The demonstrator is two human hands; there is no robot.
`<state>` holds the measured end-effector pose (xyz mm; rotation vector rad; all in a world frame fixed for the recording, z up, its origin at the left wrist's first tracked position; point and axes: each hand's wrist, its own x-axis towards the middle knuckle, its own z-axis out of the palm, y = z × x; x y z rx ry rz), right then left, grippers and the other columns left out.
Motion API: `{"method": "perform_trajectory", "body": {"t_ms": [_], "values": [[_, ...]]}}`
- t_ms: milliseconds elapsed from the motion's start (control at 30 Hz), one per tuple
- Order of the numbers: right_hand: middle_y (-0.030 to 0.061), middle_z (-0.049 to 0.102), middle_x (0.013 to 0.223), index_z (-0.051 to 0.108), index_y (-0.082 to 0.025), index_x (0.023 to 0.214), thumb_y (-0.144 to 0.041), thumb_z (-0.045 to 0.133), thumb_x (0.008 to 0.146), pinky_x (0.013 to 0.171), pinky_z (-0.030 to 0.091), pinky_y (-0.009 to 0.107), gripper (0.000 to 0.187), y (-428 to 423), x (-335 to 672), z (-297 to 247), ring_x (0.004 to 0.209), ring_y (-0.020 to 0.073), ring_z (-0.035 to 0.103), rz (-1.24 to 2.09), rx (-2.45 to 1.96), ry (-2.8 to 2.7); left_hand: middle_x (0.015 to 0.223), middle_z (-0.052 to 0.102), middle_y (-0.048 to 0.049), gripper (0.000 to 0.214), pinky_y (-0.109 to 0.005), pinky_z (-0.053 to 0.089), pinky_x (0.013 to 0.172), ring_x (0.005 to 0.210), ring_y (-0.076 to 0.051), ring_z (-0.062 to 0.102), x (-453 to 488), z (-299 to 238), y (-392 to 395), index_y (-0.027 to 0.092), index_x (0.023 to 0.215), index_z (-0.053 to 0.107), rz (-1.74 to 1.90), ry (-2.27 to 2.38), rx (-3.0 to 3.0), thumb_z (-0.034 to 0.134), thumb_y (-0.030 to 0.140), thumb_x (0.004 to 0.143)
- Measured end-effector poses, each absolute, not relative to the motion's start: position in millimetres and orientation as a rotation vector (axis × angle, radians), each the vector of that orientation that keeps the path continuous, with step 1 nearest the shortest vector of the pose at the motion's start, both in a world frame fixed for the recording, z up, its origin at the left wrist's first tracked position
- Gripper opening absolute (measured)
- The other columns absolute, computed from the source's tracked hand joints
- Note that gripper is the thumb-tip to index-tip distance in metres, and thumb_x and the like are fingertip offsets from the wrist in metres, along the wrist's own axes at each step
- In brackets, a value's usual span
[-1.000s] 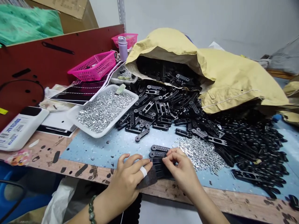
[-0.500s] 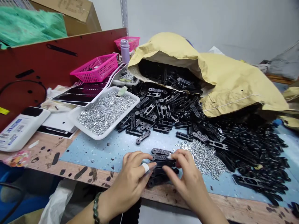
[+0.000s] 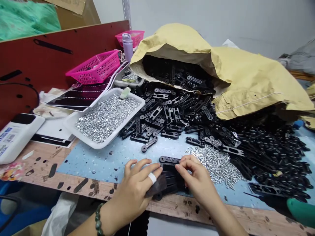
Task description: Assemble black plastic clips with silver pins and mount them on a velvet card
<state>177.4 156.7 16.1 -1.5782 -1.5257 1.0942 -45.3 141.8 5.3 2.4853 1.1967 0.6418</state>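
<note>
The left hand (image 3: 140, 180) was nearer the person than the white tray (image 3: 70, 123) and to its right. Its fingers were spread a little, with the tips touching the black parts (image 3: 169, 180); the thumb was hard to see, so I cannot tell how tight the grip was. The right hand (image 3: 197, 178), farther right of the tray, had its thumb and pointer finger bent close together at the same black parts. I cannot tell if something tiny sat between those tips. The black parts lay between the hands, to the right of the tray, close to the wooden table edge (image 3: 103, 189). Bare blue mat (image 3: 105, 164) left open room just in front of the tray. Silver screws (image 3: 219, 164) lay right of the tray, just beside the right hand. A big black pile (image 3: 172, 119) crowded the tray's right rim.
</note>
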Motion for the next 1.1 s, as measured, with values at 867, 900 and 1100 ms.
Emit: {"method": "perform_trajectory", "body": {"t_ms": [867, 900, 1100], "values": [[0.0106, 0.054, 0.100, 0.050, -0.019, 0.098, -0.042, 0.073, 0.075, 0.061, 0.049, 0.034, 0.040, 168.7, 175.8, 28.4, 0.088, 0.0281, 0.058, 0.224, -1.767, -2.141, 0.118, 0.059, -0.0051, 0.029, -0.046, 0.035, 0.098, 0.113, -0.024, 0.046, -28.0, 21.8, 155.4, 0.024, 0.116, 0.060, 0.614, 1.182, 2.284, 0.041, 0.018, 0.095], [0.0095, 0.054, 0.102, 0.048, -0.020, 0.106, -0.036, 0.070, 0.078, 0.068, 0.049, 0.034, 0.039, 166.5, 173.6, 29.8, 0.090, 0.0256, 0.057, 0.365, -1.640, -2.097, 0.121, 0.057, -0.0050, 0.030, -0.045, 0.037, 0.098, 0.116, -0.024, 0.045, -26.9, 23.0, 155.2, 0.025, 0.117, 0.059, 0.637, 1.169, 2.211, 0.040, 0.019, 0.096], [-0.0026, 0.057, 0.079, 0.049, -0.025, 0.102, -0.019, 0.051, 0.090, 0.063, 0.046, 0.023, 0.014, 153.2, 157.1, 37.7, 0.069, 0.0122, 0.055, 1.083, -1.233, -1.759, 0.138, 0.046, -0.0040, 0.040, -0.042, 0.043, 0.104, 0.127, -0.022, 0.043, -18.9, 19.7, 150.0, 0.030, 0.139, 0.037, 0.824, 1.195, 1.716, 0.034, 0.029, 0.099]]}}
